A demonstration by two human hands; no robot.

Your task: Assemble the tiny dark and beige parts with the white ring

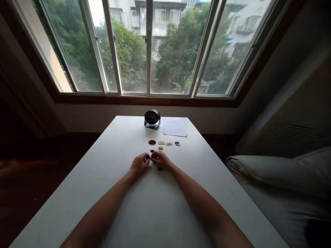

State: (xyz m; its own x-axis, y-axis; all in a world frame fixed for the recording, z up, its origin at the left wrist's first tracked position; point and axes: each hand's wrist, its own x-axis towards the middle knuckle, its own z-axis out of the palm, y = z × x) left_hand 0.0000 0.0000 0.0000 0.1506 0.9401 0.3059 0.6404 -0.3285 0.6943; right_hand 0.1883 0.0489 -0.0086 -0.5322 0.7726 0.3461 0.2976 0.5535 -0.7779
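The left hand [140,163] and right hand [160,159] are meeting, fingers curling inward; whether they're gripping anything, I can't tell. A black piece [160,168] is lying wrist-side of their grip, partly hidden.

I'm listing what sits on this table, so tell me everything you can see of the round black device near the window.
The round black device sits near the far edge of the white table, just left of the white paper. Its dark, disc-like face points toward the viewer, with a greyer, shiny rim behind. A dark U-shaped bracket props it up; metal or plastic, I can't tell. The left hand and right hand are both apart from it.
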